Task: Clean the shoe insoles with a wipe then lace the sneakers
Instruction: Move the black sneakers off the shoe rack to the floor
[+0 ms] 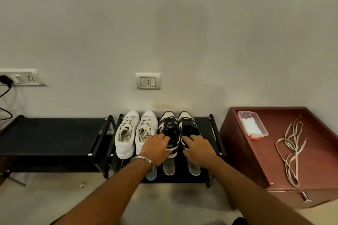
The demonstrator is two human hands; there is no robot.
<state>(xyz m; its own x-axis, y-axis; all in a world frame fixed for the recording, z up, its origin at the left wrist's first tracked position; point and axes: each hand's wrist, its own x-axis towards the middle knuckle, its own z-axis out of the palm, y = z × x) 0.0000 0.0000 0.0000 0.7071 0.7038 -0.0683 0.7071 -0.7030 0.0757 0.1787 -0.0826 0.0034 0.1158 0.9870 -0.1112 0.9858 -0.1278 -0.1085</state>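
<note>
The two black-and-white sneakers, the left one (169, 131) and the right one (188, 129), are standing side by side on the top shelf of a black shoe rack (213, 126), with their toes to the wall and their heels to the person. Both seem to be without laces, which fits the task. The left hand (155, 149) is lying over the heel of the left sneaker and the right hand (198, 150) over the heel of the right one. The fingers are curling over the heel collars, so I judge that each hand is gripping its shoe, probably to lift the pair off the rack together.

On the lower shelf, just under the heels, two pale insoles (169, 167) are lying flat, and something light blue (151, 175) is showing behind the left wrist; I cannot tell what it is. A pair of white sneakers (137, 131), with laces in, is standing just beside the left black shoe, touching it or nearly so, and it may be pushed when the shoe is coming out.

To the right, a dark red cabinet (256, 160) is bearing a clear plastic box (253, 126) with a white wipe inside, and the loose pale laces (290, 151) near it. A second black rack (53, 133) is standing at the left.
</note>
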